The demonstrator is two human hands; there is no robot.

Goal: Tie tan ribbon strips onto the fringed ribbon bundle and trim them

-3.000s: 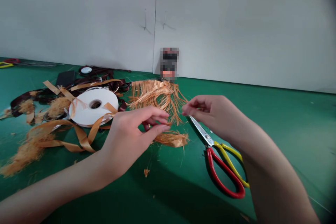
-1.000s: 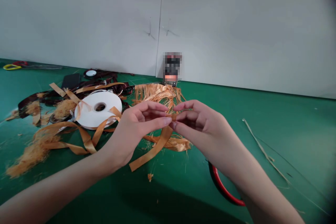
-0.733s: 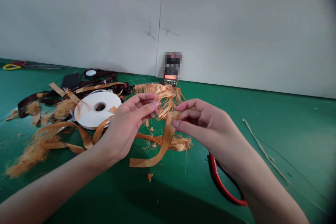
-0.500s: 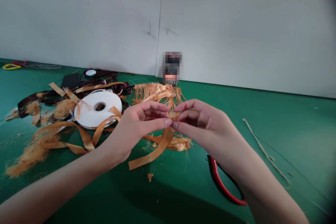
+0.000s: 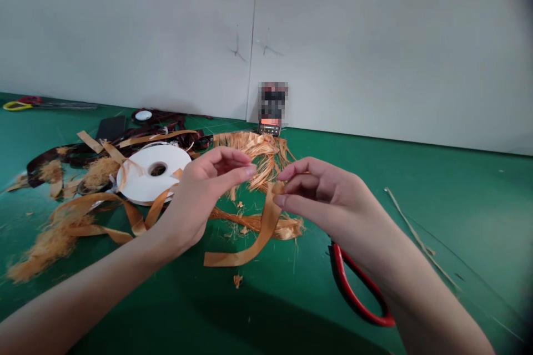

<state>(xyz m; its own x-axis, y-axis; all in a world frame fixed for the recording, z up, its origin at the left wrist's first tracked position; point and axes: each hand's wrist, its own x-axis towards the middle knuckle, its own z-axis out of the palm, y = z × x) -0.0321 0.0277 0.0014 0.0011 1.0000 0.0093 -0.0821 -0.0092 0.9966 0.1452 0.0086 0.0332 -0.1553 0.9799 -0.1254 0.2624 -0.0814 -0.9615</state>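
Note:
My right hand (image 5: 322, 191) pinches the upper end of a short strip of golden-brown ribbon (image 5: 266, 227) between thumb and fingertips. The strip hangs down and curves left, its lower end on the green table. To the left, apart from the ribbon, my left hand (image 5: 208, 188) is closed, thumb and fingertips drawn together; whatever is between them is too small to make out. Under the hanging strip lies a bundle of frayed golden fibres (image 5: 287, 227). Behind both hands is a fringed piece of ribbon (image 5: 258, 158) with long loose threads.
A white ribbon spool (image 5: 137, 177) lies at left among ribbon coils and fluffy thread tufts (image 5: 45, 249). Red-handled scissors (image 5: 362, 288) are partly hidden under my right forearm. Yellow-and-red scissors (image 5: 20, 104) lie far left. A phone-like device (image 5: 272, 108) leans on the grey wall.
My left hand has moved away from the ribbon, to the left and slightly up. My right hand stays nearly still, still pinching the strip, whose top end now shows.

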